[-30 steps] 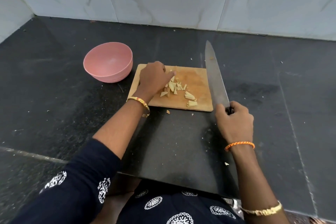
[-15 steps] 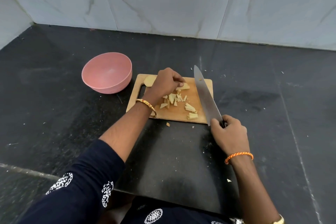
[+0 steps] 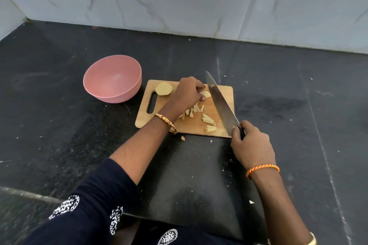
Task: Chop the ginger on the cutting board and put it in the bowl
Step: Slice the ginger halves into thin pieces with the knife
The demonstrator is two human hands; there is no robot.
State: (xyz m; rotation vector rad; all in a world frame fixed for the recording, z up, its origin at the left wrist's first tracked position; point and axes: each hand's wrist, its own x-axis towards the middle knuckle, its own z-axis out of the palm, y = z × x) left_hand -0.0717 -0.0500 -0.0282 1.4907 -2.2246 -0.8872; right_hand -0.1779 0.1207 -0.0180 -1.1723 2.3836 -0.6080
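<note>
the right hand (image 3: 252,146) grips the dark handle of a large knife (image 3: 220,102), fingers curled tight round it, the blade slanting up and to the left over a wooden cutting board (image 3: 224,93). the left hand (image 3: 188,93) sits on the board with fingers curled, pinching a piece of ginger (image 3: 205,94) just beside the blade. chopped ginger bits (image 3: 208,120) lie scattered across the board's middle and near edge, and a larger peeled chunk (image 3: 163,88) rests at the far left corner by the handle slot. a pink bowl (image 3: 112,78) stands on the black counter (image 3: 59,125) just left of the board, nothing visible inside it. two stray scraps (image 3: 182,138) lie on the counter before the board.
</note>
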